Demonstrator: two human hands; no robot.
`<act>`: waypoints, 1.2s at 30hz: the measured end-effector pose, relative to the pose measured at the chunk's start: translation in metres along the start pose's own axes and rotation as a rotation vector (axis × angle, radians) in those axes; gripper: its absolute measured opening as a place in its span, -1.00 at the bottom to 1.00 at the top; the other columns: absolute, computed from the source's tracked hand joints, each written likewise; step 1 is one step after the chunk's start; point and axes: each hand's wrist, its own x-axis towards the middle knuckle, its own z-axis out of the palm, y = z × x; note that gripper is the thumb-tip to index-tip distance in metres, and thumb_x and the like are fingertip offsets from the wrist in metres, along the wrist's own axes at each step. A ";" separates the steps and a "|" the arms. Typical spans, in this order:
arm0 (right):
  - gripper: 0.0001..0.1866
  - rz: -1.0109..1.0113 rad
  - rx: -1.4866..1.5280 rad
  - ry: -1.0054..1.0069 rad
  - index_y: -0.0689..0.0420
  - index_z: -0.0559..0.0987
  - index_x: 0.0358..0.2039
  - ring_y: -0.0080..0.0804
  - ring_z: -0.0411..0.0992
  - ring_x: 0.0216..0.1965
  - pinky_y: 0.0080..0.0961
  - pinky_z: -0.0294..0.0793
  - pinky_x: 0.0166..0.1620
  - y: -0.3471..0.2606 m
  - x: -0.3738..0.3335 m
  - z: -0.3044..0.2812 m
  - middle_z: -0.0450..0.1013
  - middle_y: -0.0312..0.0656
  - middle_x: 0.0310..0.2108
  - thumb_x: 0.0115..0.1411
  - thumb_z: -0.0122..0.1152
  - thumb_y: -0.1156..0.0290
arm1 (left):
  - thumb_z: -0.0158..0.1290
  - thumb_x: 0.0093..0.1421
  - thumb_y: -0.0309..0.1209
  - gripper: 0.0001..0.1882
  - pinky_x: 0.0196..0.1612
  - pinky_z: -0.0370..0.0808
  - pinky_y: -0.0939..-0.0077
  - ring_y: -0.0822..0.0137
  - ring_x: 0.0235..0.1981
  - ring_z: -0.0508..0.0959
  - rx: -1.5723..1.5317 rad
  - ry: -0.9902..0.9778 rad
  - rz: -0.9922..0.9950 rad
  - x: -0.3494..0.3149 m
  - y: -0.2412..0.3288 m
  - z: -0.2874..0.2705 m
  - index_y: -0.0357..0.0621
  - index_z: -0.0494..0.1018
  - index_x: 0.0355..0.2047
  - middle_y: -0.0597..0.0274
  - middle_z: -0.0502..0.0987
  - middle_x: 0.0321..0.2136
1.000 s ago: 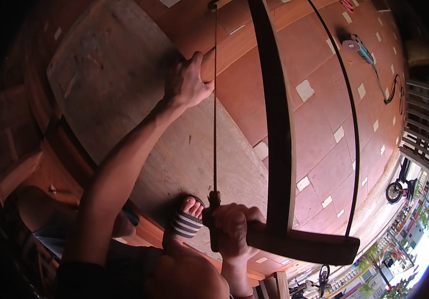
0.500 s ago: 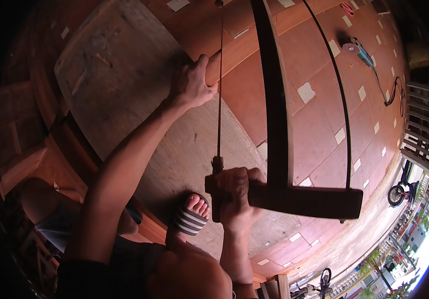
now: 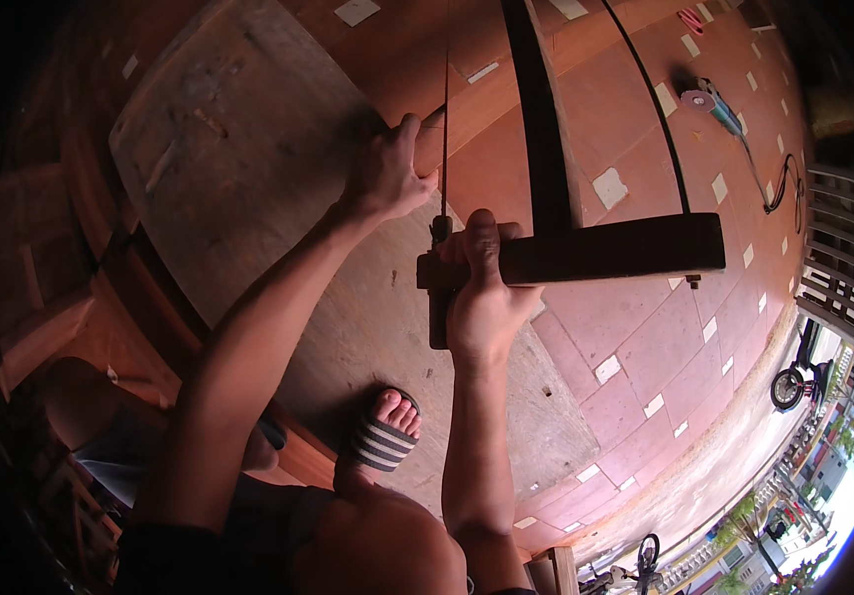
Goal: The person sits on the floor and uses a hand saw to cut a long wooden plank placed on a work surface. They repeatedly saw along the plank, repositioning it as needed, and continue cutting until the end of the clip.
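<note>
From the head view, I see my right hand (image 3: 481, 297) wrapped tight around the near end bar of a wooden frame saw (image 3: 570, 253), its grip closed on the wood so the thin blade (image 3: 444, 109) runs straight away from me. That long axis points up the picture along the edge of the wide plank (image 3: 248, 198). My left hand (image 3: 382, 178) is clamped over that far edge, I judge to steady the plank, with my sandalled foot (image 3: 384, 436) pressing on it nearer me.
</note>
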 end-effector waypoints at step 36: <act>-0.69 -0.007 0.080 0.022 0.19 0.38 -0.46 -0.43 0.33 -0.54 -0.35 0.47 -0.30 0.013 -0.007 -0.002 0.40 -0.18 -0.58 0.42 0.22 0.41 | 0.37 0.01 -0.41 -0.49 -0.22 0.62 0.01 -0.19 -0.28 0.67 -0.036 0.084 0.090 0.001 -0.008 -0.001 -0.22 0.30 -0.13 -0.21 0.61 -0.35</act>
